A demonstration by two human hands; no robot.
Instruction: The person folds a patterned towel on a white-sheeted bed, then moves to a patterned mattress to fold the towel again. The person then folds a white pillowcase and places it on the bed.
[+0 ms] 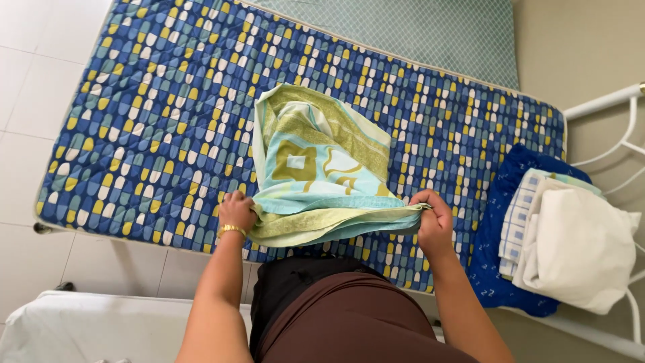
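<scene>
A light blue and green patterned cloth lies partly folded on a mattress with a blue, yellow and white quilted cover. My left hand, with a gold bracelet at the wrist, grips the cloth's near left corner. My right hand pinches the near right corner. Between the two hands the folded near edge is stretched and lifted slightly off the mattress, while the far part of the cloth rests on the cover.
A pile of folded linen, white over checked and dark blue pieces, sits at the mattress's right end. A white metal bed frame stands behind it. A white surface lies at lower left on the tiled floor.
</scene>
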